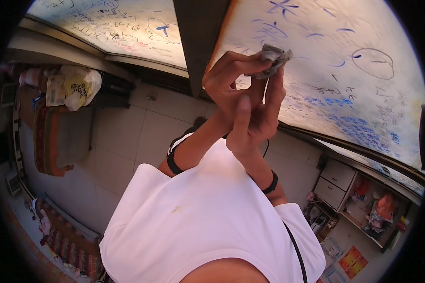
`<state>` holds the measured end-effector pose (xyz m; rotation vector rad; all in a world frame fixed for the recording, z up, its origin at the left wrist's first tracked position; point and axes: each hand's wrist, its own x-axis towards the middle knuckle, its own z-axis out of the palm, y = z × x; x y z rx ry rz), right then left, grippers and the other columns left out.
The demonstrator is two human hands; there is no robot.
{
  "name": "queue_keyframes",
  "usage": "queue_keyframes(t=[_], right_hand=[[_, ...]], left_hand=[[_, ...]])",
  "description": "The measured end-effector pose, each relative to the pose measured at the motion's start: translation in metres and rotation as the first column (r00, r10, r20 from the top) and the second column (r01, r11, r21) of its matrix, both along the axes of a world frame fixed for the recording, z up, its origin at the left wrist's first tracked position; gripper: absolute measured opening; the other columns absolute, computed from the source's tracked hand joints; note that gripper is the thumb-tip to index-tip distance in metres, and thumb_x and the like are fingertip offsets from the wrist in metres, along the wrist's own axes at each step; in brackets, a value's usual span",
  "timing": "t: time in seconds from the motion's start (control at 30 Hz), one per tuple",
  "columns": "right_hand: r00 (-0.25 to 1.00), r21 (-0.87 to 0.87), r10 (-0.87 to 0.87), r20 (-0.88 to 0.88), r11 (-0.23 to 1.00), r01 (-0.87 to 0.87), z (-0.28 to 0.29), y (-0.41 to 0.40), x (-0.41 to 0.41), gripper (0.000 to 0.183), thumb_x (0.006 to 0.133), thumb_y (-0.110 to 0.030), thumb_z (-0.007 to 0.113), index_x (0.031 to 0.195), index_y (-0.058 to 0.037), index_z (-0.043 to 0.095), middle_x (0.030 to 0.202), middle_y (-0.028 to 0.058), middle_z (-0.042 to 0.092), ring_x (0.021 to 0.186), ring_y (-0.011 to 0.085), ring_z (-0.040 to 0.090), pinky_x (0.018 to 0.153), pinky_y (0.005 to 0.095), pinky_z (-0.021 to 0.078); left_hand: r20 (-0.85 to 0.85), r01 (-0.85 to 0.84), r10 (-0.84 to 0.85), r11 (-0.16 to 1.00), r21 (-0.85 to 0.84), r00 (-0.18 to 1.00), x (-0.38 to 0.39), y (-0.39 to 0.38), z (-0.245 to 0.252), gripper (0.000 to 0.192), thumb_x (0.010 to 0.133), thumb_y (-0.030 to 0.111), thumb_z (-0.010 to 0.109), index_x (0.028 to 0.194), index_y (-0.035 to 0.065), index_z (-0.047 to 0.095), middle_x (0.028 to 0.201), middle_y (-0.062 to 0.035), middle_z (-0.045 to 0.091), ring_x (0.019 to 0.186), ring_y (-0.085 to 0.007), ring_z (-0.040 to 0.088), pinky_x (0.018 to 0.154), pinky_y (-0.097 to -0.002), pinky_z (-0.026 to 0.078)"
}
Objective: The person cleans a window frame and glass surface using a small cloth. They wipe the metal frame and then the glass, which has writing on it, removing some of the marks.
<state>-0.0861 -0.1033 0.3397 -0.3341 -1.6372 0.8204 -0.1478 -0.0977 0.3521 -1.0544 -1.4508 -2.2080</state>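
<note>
A small crumpled grey wad [274, 58], cloth or paper, is held up before a pale panel [322, 67] with handwritten marks. My left hand [233, 72] pinches the wad's left side between thumb and fingers. Just below and to the right, my right hand [260, 118] has its fingers raised to the wad's lower edge, with the thumb apart from it. The two hands overlap near the wrists, so part of the fingers is hidden.
A dark upright post [194, 42] separates the panel from another marked panel [127, 28]. Plastic bags [81, 86] lie at left near a patterned cloth [44, 138]. A drawer cabinet [334, 182] with open shelves stands at right on the tiled floor [117, 131].
</note>
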Motion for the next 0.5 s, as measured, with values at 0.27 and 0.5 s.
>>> queue_keyframes(t=[0.27, 0.5], right_hand=[[0.994, -0.032, 0.102, -0.041, 0.994, -0.104, -0.005, -0.005, -0.026, 0.062, 0.091, 0.000, 0.055, 0.149, 0.0170, 0.044, 0.148, 0.0298, 0.054, 0.130, 0.0324, 0.049, 0.109, 0.0412, 0.0418], [0.992, -0.022, 0.111, -0.058, 0.993, -0.112, 0.004, -0.011, -0.036, 0.065, 0.088, -0.001, 0.056, 0.149, 0.0166, 0.045, 0.146, 0.0313, 0.055, 0.129, 0.0340, 0.050, 0.109, 0.0414, 0.0409]], left_hand=[[0.098, -0.069, 0.073, 0.996, -0.051, 0.993, -0.024, -0.014, -0.010, 0.031, 0.066, 0.006, 0.083, 0.096, 0.0089, 0.079, 0.089, -0.0040, 0.077, 0.070, -0.0109, 0.068, 0.047, -0.0222, 0.039], [0.195, -0.085, 0.078, 0.996, 0.025, 0.978, -0.029, -0.011, -0.010, 0.033, 0.066, 0.000, 0.082, 0.096, 0.0111, 0.081, 0.086, -0.0026, 0.077, 0.070, -0.0079, 0.067, 0.046, -0.0219, 0.034]])
